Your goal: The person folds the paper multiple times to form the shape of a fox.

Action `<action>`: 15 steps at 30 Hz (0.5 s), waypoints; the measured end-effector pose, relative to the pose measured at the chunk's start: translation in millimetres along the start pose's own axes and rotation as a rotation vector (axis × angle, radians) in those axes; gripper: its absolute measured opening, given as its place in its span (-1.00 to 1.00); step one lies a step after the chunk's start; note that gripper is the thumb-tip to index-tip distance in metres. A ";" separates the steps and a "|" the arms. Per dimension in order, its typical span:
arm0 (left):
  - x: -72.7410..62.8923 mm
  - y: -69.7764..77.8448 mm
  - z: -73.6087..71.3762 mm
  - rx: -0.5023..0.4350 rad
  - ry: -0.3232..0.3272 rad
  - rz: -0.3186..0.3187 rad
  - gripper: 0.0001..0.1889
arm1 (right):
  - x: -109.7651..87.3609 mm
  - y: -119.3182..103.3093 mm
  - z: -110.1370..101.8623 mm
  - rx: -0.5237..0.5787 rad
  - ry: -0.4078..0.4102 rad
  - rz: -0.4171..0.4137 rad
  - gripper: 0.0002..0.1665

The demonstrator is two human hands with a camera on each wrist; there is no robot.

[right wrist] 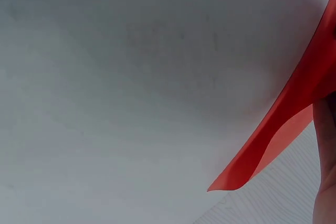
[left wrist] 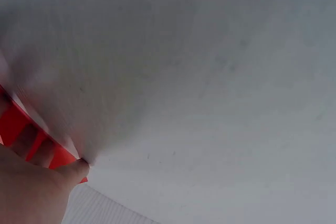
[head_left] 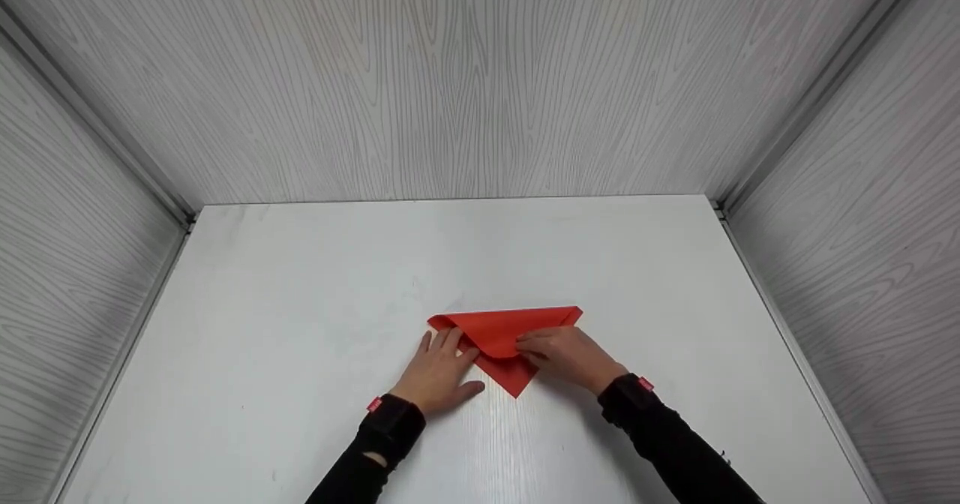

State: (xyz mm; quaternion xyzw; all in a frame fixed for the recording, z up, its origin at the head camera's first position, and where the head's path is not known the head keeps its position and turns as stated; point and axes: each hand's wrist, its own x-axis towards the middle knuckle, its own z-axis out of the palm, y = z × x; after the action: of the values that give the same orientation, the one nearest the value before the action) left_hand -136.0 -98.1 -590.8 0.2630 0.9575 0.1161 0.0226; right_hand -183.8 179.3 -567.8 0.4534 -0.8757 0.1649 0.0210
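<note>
Lying partly folded, a red paper sheet is pressed by the spread left hand, pinched by the right hand, fingertips partly hidden.

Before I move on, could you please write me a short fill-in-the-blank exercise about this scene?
1. The sheet is coloured ____.
2. The person's ____ hand grips the sheet's folded-over flap.
3. Both visible sleeves are ____.
4. The tabletop beneath the sheet is ____.
Missing words: red; right; black; white.
</note>
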 end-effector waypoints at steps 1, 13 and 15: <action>-0.5 -0.1 0.2 0.001 -0.003 -0.001 -0.35 | -0.4 -0.6 1.0 0.000 -0.003 0.000 -0.61; -7.1 -4.6 0.6 -0.018 -0.076 -0.027 -0.21 | -2.8 0.6 10.6 -0.090 0.004 -0.110 -0.58; -7.3 -6.2 1.6 -0.023 -0.086 -0.031 -0.20 | -2.9 0.6 11.0 -0.097 -0.012 -0.107 -0.56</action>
State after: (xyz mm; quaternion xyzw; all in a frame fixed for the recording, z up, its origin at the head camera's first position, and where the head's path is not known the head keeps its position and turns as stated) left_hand -132.7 -106.7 -593.9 0.2526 0.9582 0.1156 0.0684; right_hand -181.3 178.5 -578.9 0.4991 -0.8572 0.1180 0.0465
